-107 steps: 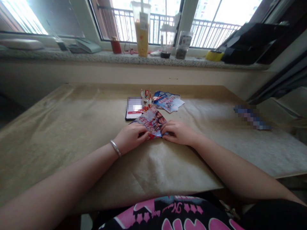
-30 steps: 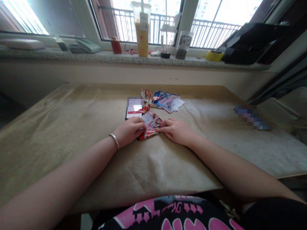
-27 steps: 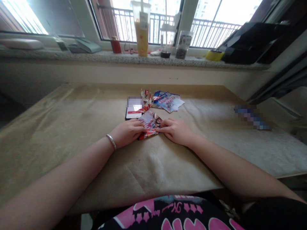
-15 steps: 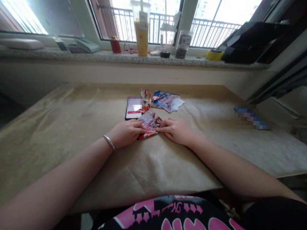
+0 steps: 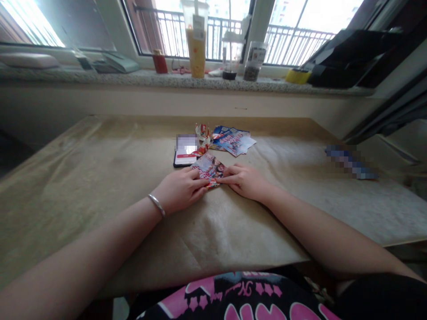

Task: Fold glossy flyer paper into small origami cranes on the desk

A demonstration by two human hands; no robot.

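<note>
A colourful printed paper sheet (image 5: 211, 164) lies on the table between my hands, its near edge turned up into a red patterned strip. My left hand (image 5: 182, 189) holds its left side, fingers together and pressed on the strip. On the right side, my right hand (image 5: 245, 181) holds the paper, its index finger stretched along the fold and the other fingers curled. Just beyond the paper are twisted red-and-white paper pieces (image 5: 203, 133). A smartphone (image 5: 185, 158) with a lit screen lies close to my left hand.
Several blue printed sheets (image 5: 236, 141) are fanned out behind the paper. A blurred bluish item (image 5: 350, 163) lies at the table's right. On the windowsill (image 5: 133, 80) stand a tall cup of yellow drink (image 5: 196, 53), a red bottle (image 5: 160, 62) and clear containers.
My left hand has slid right and slightly nearer along the folded strip, covering more of it. My right hand stays in nearly the same place on the paper.
</note>
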